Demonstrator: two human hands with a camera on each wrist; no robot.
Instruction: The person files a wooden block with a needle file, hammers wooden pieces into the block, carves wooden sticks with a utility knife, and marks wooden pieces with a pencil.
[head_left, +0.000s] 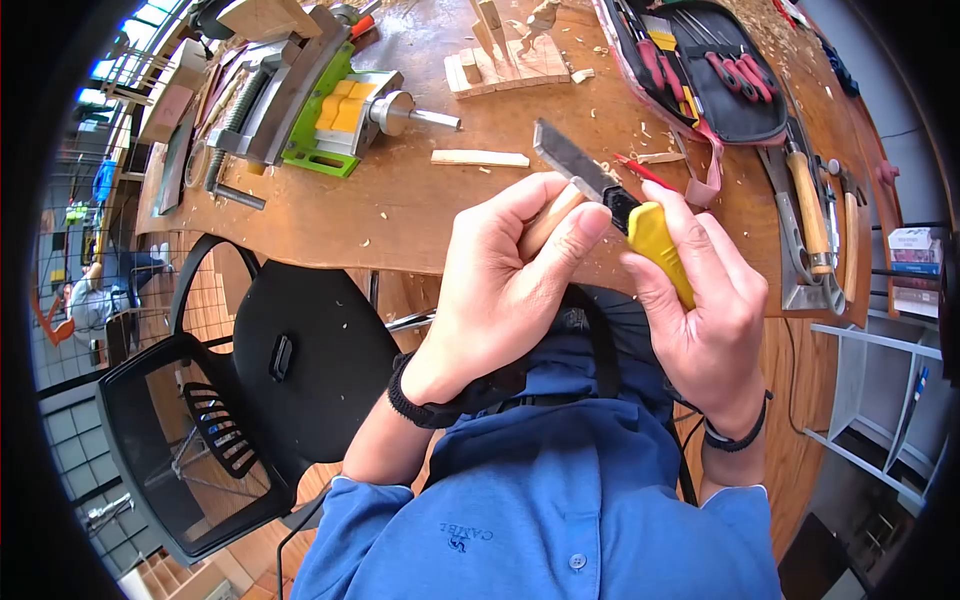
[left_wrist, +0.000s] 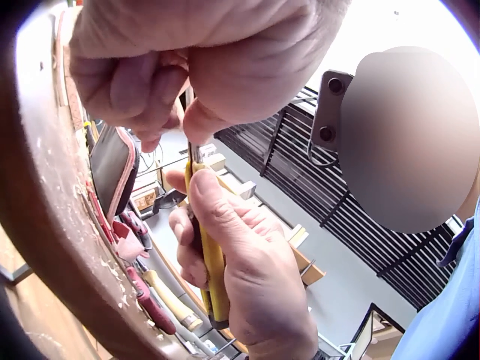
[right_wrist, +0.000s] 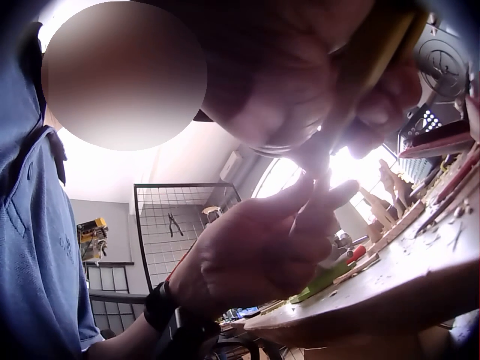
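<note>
In the head view my left hand (head_left: pixel 505 275) grips a short rounded piece of wood (head_left: pixel 548 220), its upper end showing between thumb and index finger. My right hand (head_left: pixel 715 300) holds a yellow utility knife (head_left: pixel 662 250), with its wide blade (head_left: pixel 575 155) extended and pointing up and left. The blade passes right at the wood's end, close by the left thumb tip. In the left wrist view the right thumb lies along the yellow handle (left_wrist: pixel 215 277). The right wrist view shows the left hand (right_wrist: pixel 255 244) in shadow, the wood mostly hidden by fingers.
A wooden table (head_left: pixel 400 215) with shavings spreads ahead. On it stand a green and grey vise (head_left: pixel 320 120), a wooden block with carved figures (head_left: pixel 510 70), a thin wood strip (head_left: pixel 480 158), a tool case (head_left: pixel 700 70) and wooden-handled tools (head_left: pixel 808 210). A black chair (head_left: pixel 300 340) stands left.
</note>
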